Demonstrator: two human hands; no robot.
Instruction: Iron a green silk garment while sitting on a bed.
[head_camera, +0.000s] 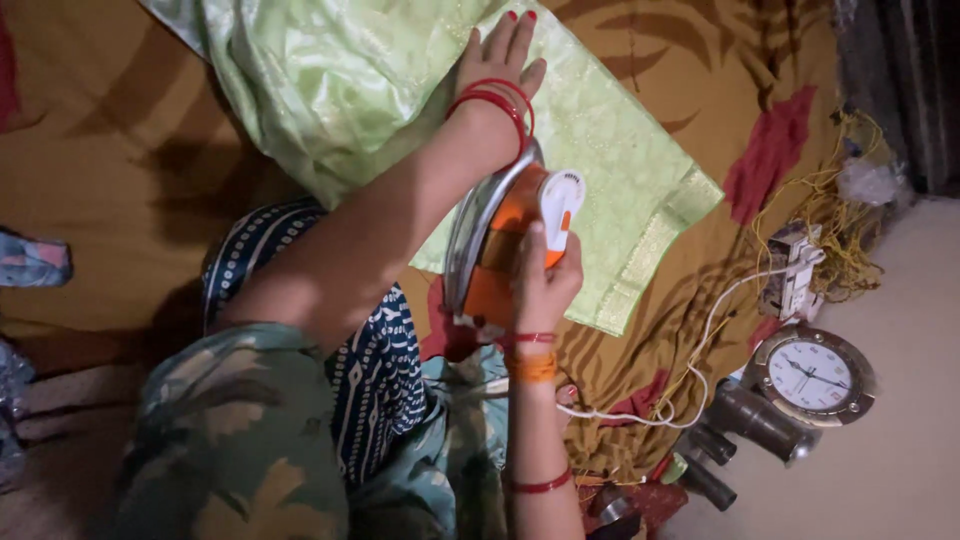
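The right hand (545, 285) is wrapped tight around the handle of an orange and white iron (510, 240), tipped up on its side. Just past it, the left hand (500, 55) lies flat with fingers together on the light green cloth (610, 150). Far off to the right lies a round clock (812, 377)

Iron (515, 235): orange-and-white body, white dial on top, shiny metal soleplate; tipped on edge, soleplate facing left, over the near edge of the cloth. Cloth (600, 150): pale green, glossy, woven border, partly folded, spread flat on the brown patterned bedsheet.
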